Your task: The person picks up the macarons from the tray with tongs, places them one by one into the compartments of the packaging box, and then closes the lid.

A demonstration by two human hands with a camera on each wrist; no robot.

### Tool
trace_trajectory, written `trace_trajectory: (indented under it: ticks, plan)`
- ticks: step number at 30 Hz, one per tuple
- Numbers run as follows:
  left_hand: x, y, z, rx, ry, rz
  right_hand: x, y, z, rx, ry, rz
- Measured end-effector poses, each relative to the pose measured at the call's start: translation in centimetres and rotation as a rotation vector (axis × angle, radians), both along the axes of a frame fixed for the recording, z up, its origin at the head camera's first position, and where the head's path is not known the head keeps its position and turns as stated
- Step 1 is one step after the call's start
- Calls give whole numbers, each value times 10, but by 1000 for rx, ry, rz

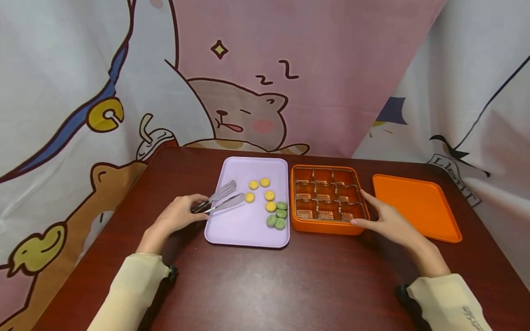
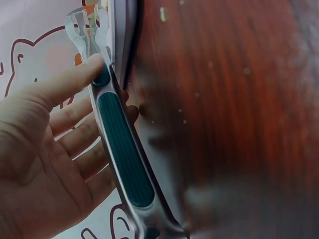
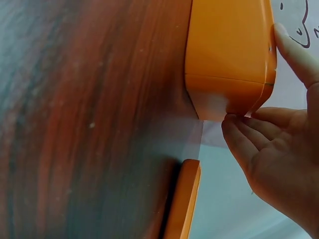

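Note:
My left hand (image 1: 180, 213) grips a pair of tongs (image 2: 125, 149) with green grip pads, thumb on one side and fingers on the other. The tongs' clear tips spread apart over a lilac tray (image 1: 244, 233), one tip close to a yellow cookie. Several round yellow cookies (image 1: 269, 196) and several green ones (image 1: 281, 214) lie on that tray. My right hand (image 1: 388, 221) holds the near right corner of an orange box (image 1: 327, 227), thumb at its front rim and fingertips along its right side. Inside the box, a clear divided insert (image 1: 325, 189) has several square compartments with no cookies in them.
To the right of the box lies a flat orange lid (image 1: 416, 207). Everything stands on a dark reddish-brown table (image 1: 248, 289). A printed cartoon curtain (image 1: 323, 82) hangs behind the table and along its sides.

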State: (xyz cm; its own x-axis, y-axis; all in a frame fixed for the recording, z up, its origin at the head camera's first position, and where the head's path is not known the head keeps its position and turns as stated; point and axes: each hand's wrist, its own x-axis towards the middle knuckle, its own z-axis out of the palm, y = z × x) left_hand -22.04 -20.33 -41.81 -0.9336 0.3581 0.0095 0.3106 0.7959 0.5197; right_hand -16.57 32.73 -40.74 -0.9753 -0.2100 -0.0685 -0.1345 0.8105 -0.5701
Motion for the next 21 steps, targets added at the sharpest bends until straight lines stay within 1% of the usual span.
trace_trajectory:
  ticks: [3,6,12,17,21]
  plan:
    - [-1,0,-1,5,-7,11,-1,-2,1,9,-2,0]
    - [-2,-1,-2,13,-5,-1,-2,-3,1,14,3,-1]
    - [-1,-3,-2,38,3,-22,-1,-4,0,-15,-2,-3]
    - [0,0,0,95,13,-40,-1,-3,-1,-26,-7,-4]
    - [2,6,5,134,20,-66,0,-2,-1,-25,-4,-5]
